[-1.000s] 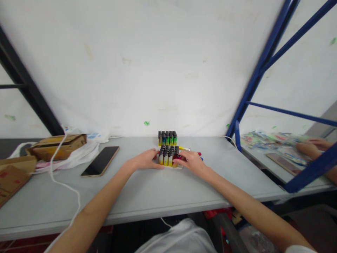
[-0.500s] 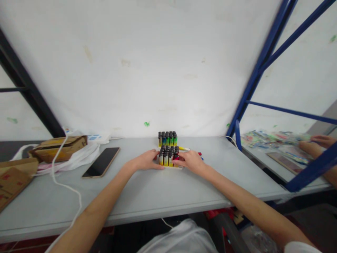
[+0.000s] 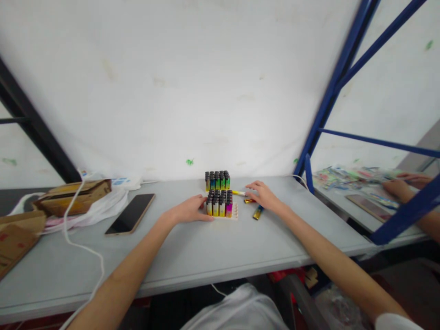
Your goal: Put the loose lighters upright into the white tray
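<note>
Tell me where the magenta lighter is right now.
In the head view, the magenta lighter stands at the right end of the nearest row in the white tray, just right of a yellow-and-white lighter.

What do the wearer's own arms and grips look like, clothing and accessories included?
The left grip and right grip are bare human hands, with no gloves, watch or bracelet visible. The forearms are uncovered. A white sleeve edge shows on the right arm; the left sleeve is out of view.
</note>
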A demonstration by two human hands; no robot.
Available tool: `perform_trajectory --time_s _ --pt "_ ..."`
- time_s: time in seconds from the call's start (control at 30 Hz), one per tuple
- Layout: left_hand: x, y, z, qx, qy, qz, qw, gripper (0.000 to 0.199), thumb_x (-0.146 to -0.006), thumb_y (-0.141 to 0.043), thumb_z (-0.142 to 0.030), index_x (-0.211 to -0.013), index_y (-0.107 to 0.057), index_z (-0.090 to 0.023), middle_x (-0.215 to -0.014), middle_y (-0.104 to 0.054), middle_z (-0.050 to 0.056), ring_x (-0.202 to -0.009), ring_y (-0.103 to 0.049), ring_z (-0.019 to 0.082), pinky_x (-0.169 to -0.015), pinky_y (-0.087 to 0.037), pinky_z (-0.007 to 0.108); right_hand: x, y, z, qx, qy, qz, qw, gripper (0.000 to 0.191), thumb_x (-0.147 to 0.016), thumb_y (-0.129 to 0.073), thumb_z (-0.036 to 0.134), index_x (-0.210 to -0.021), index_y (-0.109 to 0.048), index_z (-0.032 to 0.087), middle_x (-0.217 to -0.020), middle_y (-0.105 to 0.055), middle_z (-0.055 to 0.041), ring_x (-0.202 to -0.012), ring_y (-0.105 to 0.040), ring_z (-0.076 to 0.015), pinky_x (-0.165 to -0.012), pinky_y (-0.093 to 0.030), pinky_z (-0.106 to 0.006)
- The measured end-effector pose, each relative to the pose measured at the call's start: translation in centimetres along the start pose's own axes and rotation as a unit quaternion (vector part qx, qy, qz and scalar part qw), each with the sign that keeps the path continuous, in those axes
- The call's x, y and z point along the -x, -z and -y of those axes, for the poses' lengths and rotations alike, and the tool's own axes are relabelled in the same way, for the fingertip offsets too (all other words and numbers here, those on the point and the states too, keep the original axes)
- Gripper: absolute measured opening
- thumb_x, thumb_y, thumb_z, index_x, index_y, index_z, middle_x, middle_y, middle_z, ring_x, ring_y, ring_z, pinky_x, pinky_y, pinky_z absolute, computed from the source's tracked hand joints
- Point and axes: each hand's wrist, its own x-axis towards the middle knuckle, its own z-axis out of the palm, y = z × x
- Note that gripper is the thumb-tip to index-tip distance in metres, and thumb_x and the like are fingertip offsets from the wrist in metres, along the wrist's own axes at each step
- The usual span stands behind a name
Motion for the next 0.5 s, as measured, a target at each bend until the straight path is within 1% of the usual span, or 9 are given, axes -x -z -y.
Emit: perform_trajectory --time_s 0.07,0.13,0.3,0.43,0.5 --pt "0.0 0.0 0.0 -0.005 0.0 0.001 1.0 0.068 -0.073 -0.068 -0.074 -0.109 -0.067 -0.016 -0.101 -0.067 0.01 -0.091 -0.064 0.029 -0.083 -0.052 0.036 -0.3 -0.8 -0.8 -0.003 -0.009 0.037 0.999 0.022 -0.092 -0.068 0.039 -0.1 -0.079 0.021 -0.103 -0.074 -0.0112 -0.101 -0.065 -0.0258 -0.097 -0.047 -0.038" --pt "0.0 0.0 0.0 -0.004 0.0 -0.001 1.0 0.068 -0.073 -0.068 -0.073 -0.11 -0.067 -0.016 -0.101 -0.067 0.01 -0.091 -0.063 0.028 -0.083 -0.052 0.036 -0.5 -1.5 -1.0 -0.005 -0.028 0.058 0.998 0.017 -0.09 -0.071 0.035 -0.092 -0.08 0.021 -0.096 -0.075 -0.0096 -0.095 -0.066 -0.0247 -0.092 -0.048 -0.036" --pt "0.0 0.0 -0.1 -0.006 -0.002 -0.004 1.0 0.068 -0.072 -0.069 -0.073 -0.109 -0.067 -0.016 -0.1 -0.067 0.01 -0.091 -0.064 0.029 -0.082 -0.052 0.037 -1.2 -2.0 -0.8 -0.044 -0.072 0.029 0.996 0.011 -0.079 -0.08 0.03 -0.073 -0.078 0.021 -0.078 -0.073 -0.0054 -0.075 -0.065 -0.0209 -0.073 -0.049 -0.031" --pt "0.0 0.0 -0.1 -0.001 -0.001 -0.009 1.0 0.067 -0.071 -0.069 -0.073 -0.107 -0.067 -0.016 -0.1 -0.068 0.01 -0.091 -0.065 0.029 -0.083 -0.052 0.037 -1.1 -1.8 -1.0 -0.083 -0.103 0.029 0.991 0.01 -0.076 -0.081 0.025 -0.069 -0.076 0.021 -0.074 -0.073 -0.0051 -0.068 -0.065 -0.0206 -0.065 -0.047 -0.03" --pt "0.0 0.0 0.0 -0.001 -0.002 -0.009 1.0 0.068 -0.071 -0.069 -0.073 -0.108 -0.067 -0.016 -0.1 -0.068 0.01 -0.091 -0.065 0.029 -0.083 -0.052 0.037 -0.9 -1.5 -1.2 -0.101 -0.116 0.03 0.988 0.009 -0.075 -0.082 0.024 -0.07 -0.075 0.021 -0.073 -0.073 -0.0047 -0.066 -0.066 -0.0204 -0.064 -0.048 -0.03"
